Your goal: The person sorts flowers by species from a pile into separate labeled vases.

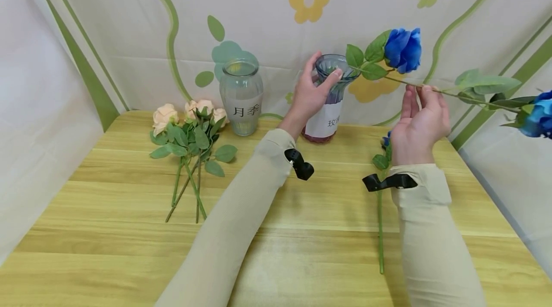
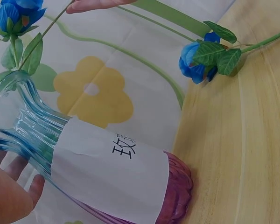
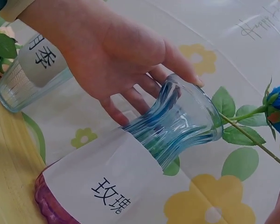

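My left hand (image 1: 314,87) grips the neck of a blue-to-purple glass vase (image 1: 319,118) with a white paper label, thumb near the rim. One blue rose (image 1: 403,51) stands in this vase and leans right out of its mouth. With thumb and fingertips, my right hand (image 1: 420,122) pinches the stem of another blue rose (image 1: 536,114), its bloom off to the far right. The lower end of that stem (image 3: 245,131) is right at the vase rim. A third blue rose (image 2: 196,60) lies on the table, partly hidden behind the right hand in the head view.
A clear glass vase (image 1: 242,101) with a lettered label stands at the back, left of the gripped one. Several peach roses (image 1: 166,118) with green stems lie left of it on the wooden table (image 1: 108,221). A patterned cloth (image 1: 267,5) hangs behind.
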The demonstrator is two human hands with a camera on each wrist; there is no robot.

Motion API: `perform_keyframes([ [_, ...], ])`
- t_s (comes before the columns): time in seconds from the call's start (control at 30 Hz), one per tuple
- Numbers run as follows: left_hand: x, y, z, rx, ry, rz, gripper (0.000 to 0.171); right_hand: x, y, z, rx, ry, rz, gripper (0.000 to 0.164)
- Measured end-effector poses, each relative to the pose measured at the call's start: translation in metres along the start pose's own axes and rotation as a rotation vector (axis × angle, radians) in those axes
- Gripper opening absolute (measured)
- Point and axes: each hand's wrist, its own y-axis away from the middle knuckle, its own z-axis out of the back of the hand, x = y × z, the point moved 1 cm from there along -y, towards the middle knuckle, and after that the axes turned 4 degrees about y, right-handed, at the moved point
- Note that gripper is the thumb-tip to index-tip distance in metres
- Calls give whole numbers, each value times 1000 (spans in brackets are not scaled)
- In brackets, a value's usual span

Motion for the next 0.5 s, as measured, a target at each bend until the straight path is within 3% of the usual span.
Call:
perform_keyframes([
  [0.5,1,-2,1,-7,-6,0,76,-16,-8,-32,28,157,142,14],
])
